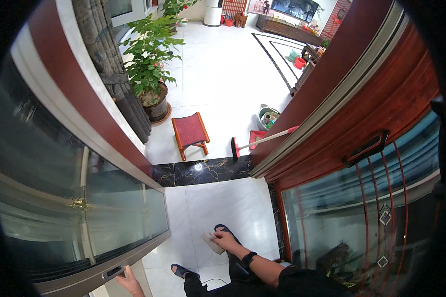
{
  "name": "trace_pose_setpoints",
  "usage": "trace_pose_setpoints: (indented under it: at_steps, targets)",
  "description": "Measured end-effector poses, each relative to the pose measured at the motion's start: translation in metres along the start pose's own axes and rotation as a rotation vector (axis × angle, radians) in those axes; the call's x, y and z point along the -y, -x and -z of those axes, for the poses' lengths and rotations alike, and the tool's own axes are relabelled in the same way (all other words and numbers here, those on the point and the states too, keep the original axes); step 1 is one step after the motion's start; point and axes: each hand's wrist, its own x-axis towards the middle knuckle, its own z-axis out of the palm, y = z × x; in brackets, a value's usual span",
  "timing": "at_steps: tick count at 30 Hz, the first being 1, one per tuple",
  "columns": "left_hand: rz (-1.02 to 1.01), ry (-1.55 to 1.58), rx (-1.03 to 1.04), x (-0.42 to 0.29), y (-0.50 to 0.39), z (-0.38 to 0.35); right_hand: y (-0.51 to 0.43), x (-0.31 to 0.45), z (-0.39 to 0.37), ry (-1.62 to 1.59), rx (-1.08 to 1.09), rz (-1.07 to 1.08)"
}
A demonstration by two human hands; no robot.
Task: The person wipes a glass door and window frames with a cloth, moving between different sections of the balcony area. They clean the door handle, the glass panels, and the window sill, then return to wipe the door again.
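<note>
My left hand (129,281) is at the bottom left, with its fingers at the recessed handle (113,272) on the edge of a glazed sliding door panel (115,208). Held in my right hand (226,241) is a crumpled light cloth (212,243), above the white tiled floor and beside my slippered foot. A black band is around my right wrist. On the right stands another door (330,219), red-framed and glazed, with a black pull handle (367,148).
Across the doorway runs a black marble threshold (204,170). Beyond it are a red-topped folding stool (191,130), a broom (236,148) leaning by a red dustpan (256,138), a bucket (262,115) holding items, and a potted plant (158,105) near a grey curtain (124,96).
</note>
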Motion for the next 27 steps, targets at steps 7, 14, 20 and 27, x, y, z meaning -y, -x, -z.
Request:
trace_pose_setpoints:
  at_steps: [7,14,20,27]
  targets:
    - [0.105,-0.031,0.043,0.001,-0.013,0.011,-0.011,-0.001,0.112,-0.348,-0.02,-0.124]
    - [0.151,-0.071,0.083,-0.026,-0.007,0.008,-0.056,0.032,0.177,-0.269,-0.027,-0.068]
    - [0.188,0.043,0.045,-0.053,0.002,-0.004,-0.047,0.063,0.165,-0.341,-0.07,-0.035]
    - [0.159,0.107,0.034,-0.05,0.0,-0.012,0.01,0.06,0.151,-0.255,0.097,-0.098]
